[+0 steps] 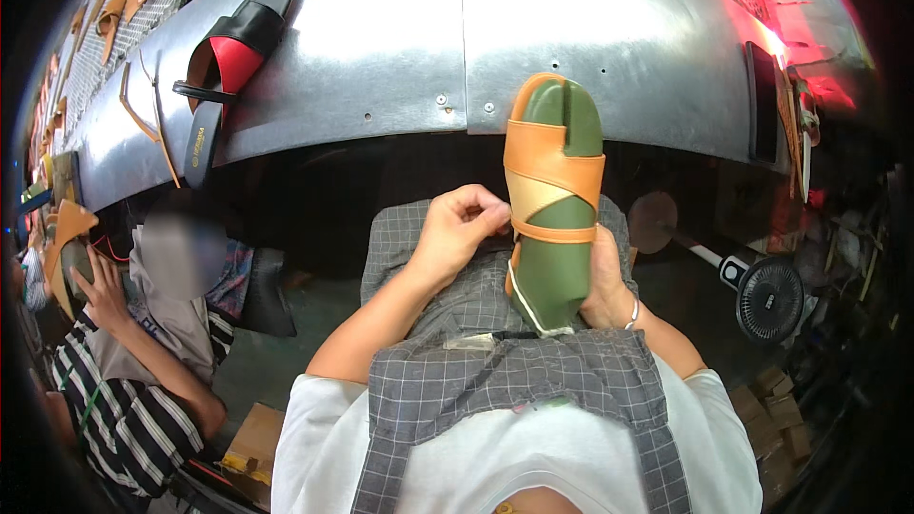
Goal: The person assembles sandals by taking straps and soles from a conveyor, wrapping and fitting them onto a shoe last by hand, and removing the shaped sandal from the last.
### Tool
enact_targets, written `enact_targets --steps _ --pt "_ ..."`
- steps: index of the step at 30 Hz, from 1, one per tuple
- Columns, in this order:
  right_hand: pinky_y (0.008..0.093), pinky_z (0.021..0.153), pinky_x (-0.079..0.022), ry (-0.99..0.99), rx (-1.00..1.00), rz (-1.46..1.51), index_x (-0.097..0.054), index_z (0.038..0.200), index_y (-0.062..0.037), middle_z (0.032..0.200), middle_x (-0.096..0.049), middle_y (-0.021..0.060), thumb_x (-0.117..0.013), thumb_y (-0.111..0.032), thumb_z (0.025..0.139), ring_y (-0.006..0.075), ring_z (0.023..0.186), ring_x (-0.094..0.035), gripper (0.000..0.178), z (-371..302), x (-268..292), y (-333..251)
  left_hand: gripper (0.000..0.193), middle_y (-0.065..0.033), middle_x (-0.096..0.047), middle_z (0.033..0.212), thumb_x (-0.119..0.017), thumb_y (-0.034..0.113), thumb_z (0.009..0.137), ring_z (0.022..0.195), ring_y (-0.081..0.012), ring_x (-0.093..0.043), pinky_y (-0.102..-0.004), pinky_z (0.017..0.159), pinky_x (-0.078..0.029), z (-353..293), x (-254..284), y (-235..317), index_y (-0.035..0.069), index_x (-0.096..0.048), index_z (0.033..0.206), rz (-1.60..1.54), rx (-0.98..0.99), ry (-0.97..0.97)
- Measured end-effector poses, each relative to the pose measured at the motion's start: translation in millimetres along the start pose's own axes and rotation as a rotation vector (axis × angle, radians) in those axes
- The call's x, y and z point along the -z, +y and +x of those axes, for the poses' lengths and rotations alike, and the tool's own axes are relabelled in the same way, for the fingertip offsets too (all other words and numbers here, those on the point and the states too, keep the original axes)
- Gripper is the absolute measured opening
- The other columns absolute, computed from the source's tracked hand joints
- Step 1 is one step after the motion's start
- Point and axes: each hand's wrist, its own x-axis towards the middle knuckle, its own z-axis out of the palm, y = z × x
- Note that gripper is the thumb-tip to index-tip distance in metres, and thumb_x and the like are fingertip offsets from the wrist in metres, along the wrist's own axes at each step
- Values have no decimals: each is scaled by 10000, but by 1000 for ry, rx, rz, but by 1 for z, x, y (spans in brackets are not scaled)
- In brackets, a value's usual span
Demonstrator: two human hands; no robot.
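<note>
A green shoe last (562, 276) stands upright in front of my lap, toe end pointing away from me. Orange and tan sandal straps (555, 171) wrap across it, and a thin pale cord or edge runs along its heel. My right hand (609, 281) grips the last from the right side near the heel, its fingers partly hidden behind it. On the other side, my left hand (462, 233) is closed in a pinch right beside the strap's left edge. Whatever lies between those fingertips is too small to make out.
A metal bench (371, 48) curves ahead, bearing a black and red sandal (233, 52), thin tan straps (143, 114) and a dark phone-like slab (762, 100). A round fan (769, 300) stands at right. At left, a co-worker's hand (100, 286) holds a tan leather piece (67, 238).
</note>
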Motion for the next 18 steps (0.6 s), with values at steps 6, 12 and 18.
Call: enact_targets --steps 6,12,18 --pt "347 756 -485 -691 -258 402 -529 958 -74 894 -560 69 -553 -378 913 231 854 -555 309 8 -18 6 92 -77 -657 741 -742 -6 699 699 -214 -632 -310 668 -488 -44 -45 63 28 -671 747 723 -678 -155" --pt "359 713 -465 -727 -342 331 -439 851 -33 821 -499 107 -588 -429 867 241 772 -519 424 7 -22 -13 93 -53 -676 771 -750 73 721 736 -224 -634 -328 695 -486 -51 -71 74 60 -690 791 788 -703 -176" --pt "344 712 -470 -746 -310 376 -455 888 -26 814 -502 96 -605 -474 849 251 779 -527 474 2 -15 -10 92 -56 -683 777 -737 23 718 750 -202 -635 -320 704 -468 -51 -82 72 59 -685 785 803 -699 -157"
